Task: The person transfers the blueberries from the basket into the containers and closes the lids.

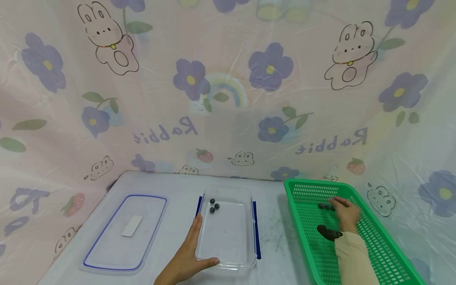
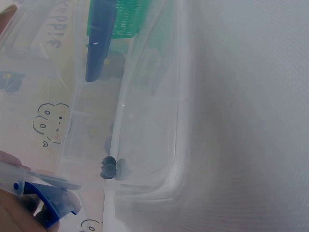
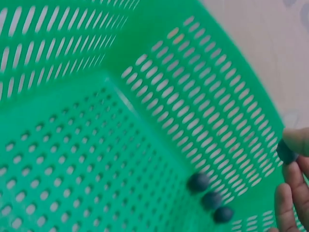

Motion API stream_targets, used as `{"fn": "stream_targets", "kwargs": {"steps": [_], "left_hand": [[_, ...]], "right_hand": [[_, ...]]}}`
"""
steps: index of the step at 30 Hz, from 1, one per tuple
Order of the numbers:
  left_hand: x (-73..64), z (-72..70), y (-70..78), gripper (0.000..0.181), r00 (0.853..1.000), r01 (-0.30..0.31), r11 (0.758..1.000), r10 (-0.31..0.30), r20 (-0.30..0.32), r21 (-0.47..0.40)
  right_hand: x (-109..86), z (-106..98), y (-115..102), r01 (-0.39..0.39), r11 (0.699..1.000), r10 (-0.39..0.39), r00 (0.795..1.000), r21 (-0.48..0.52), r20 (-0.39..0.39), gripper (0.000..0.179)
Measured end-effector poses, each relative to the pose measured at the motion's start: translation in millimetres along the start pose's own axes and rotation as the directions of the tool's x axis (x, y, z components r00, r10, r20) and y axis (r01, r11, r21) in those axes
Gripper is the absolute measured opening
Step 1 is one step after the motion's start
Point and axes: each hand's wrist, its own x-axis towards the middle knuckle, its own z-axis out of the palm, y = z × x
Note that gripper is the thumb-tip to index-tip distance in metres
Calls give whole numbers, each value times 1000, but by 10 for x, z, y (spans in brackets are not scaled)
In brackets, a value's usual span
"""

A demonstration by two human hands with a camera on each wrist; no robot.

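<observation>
A clear plastic container [image 1: 224, 237] stands in the middle of the table, with three small dark balls [image 1: 212, 210] near its far left corner. My left hand [image 1: 189, 249] touches the container's left side, fingers extended and thumb over the near rim; in the left wrist view its fingers [image 2: 19, 212] are beside a blue side latch [image 2: 53, 203]. Over the far end of the green basket [image 1: 303, 221], my right hand [image 1: 347, 213] pinches one dark ball [image 3: 287, 152] between thumb and fingertips. Three more dark balls [image 3: 211, 200] lie in a row against the basket's wall.
At the left a clear lid [image 1: 110, 245] with a blue seal lies flat, a white rectangular piece [image 1: 132, 226] on it. Blue latches [image 1: 257, 233] stick out from the container's sides. A printed curtain [image 1: 228, 138] hangs behind the table.
</observation>
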Motion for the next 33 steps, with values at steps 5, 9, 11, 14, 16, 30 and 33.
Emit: {"fn": "stream_targets", "kwargs": {"steps": [5, 9, 11, 14, 16, 30, 33], "left_hand": [[4, -1, -3, 120, 1000, 7, 1000, -7, 2, -7], [7, 6, 7, 120, 1000, 17, 1000, -17, 5, -8], [8, 9, 12, 121, 1000, 24, 1000, -24, 6, -6], [8, 11, 16, 121, 1000, 25, 1000, -25, 7, -3], [9, 13, 16, 121, 1000, 23, 1000, -23, 5, 2], [-6, 7, 16, 121, 999, -22, 999, 23, -23, 26], [-8, 1, 19, 121, 999, -23, 999, 24, -27, 30]], "right_hand": [[-358, -120, -523, -42, 994, 41, 999, 101, 13, 39], [-736, -208, -957, -46, 988, 40, 998, 146, 48, 36], [-839, -238, -1074, -31, 991, 22, 997, 130, 73, 40], [-923, -264, -1167, -16, 988, 1, 995, 152, 98, 46], [-977, -270, -1220, 1, 987, -19, 993, 159, 114, 48], [-1355, -279, -1693, 84, 918, -185, 955, 387, 231, 43], [-1446, -242, -1751, 106, 929, -210, 939, 354, 272, 45]]}}
